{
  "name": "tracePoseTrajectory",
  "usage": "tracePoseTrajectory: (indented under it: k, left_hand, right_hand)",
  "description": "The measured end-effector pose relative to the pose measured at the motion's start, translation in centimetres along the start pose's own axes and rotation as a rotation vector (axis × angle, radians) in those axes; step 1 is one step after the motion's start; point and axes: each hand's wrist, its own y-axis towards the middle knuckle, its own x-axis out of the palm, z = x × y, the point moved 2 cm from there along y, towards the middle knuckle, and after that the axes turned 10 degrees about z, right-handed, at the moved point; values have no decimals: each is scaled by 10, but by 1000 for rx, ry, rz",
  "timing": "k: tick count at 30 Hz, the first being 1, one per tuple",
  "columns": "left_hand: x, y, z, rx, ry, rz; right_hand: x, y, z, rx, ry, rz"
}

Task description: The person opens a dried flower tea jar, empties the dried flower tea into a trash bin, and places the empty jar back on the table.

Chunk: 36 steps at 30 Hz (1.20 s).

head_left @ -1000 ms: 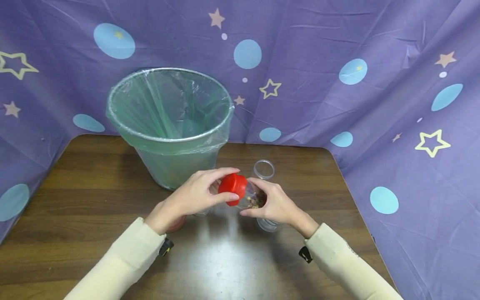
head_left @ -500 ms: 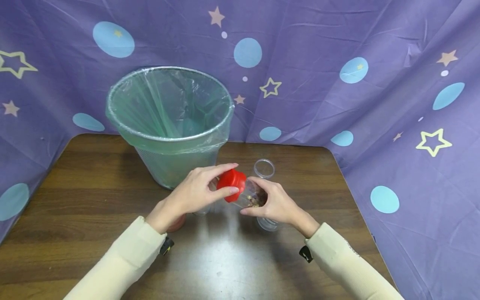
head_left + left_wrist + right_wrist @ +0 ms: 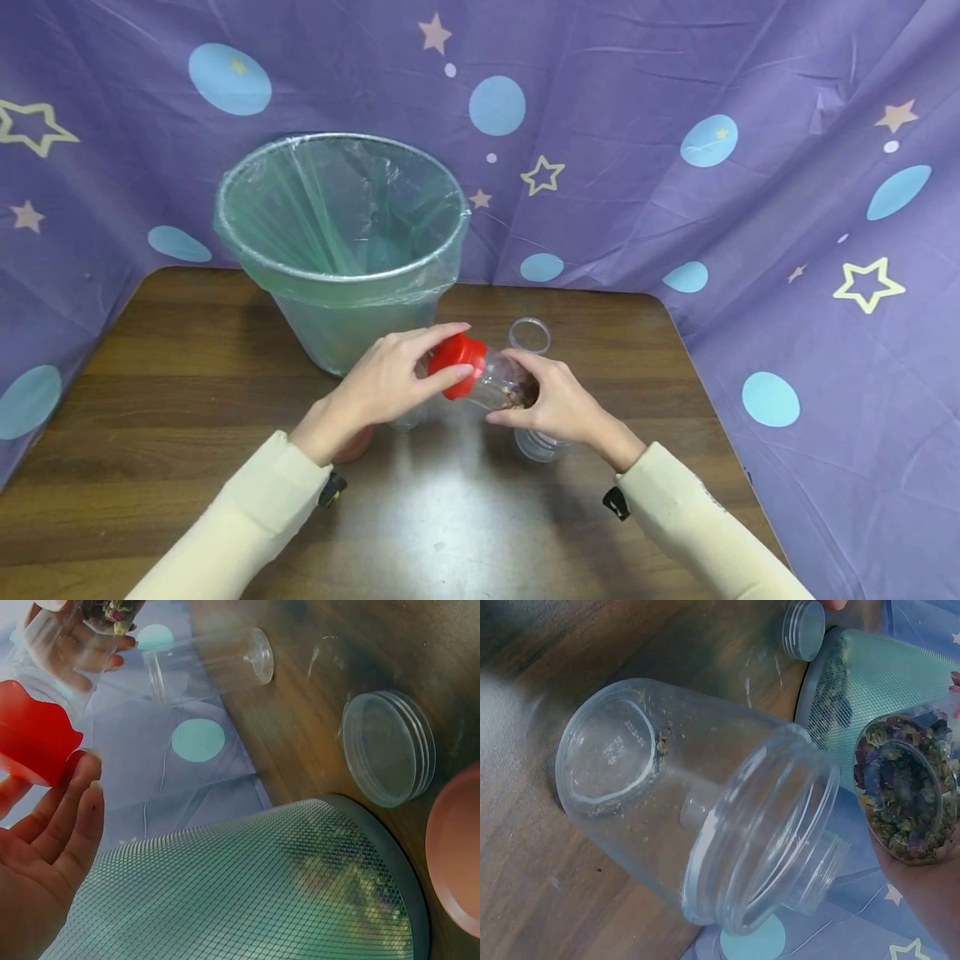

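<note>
Held tilted above the table is a clear jar (image 3: pixel 498 382) with dried flowers and leaves in its bottom end. My right hand (image 3: pixel 558 402) grips the bottom end, thumb and fingers on opposite sides. Around the red lid (image 3: pixel 455 365) at its mouth end, my left hand (image 3: pixel 382 379) curls its thumb and fingers. In the left wrist view the lid (image 3: pixel 34 735) lies right by the jar's mouth; whether it is still seated I cannot tell. The right wrist view shows the dried flowers (image 3: pixel 907 787) gathered at the jar's bottom.
A mesh bin (image 3: pixel 360 325) with a green liner stands behind my left hand. A wide open jar (image 3: pixel 697 802) with crumbs inside stands below my right hand. Behind it is a slim clear container (image 3: pixel 529 335). A low clear screw-ridged container (image 3: pixel 386 750) and a pinkish round object (image 3: pixel 457 855) sit near my left wrist.
The red lid and my left hand have shifted slightly left and up. My right hand has edged right, and more of the clear jar shows between the hands.
</note>
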Motion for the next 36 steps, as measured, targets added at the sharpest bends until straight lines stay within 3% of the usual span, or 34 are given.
tracePoseTrajectory:
  k: [5,24,36]
  left_hand:
    - [-3,0,-2,12,34,13]
    - [0,0,-14,-93,166,-56]
    - [4,0,-18,-110,204,-80]
  right_hand:
    - [-6,1,2,20,-20,13]
    - [-21,4,7,61,-18,32]
    - [-26,4,9,80,-26,68]
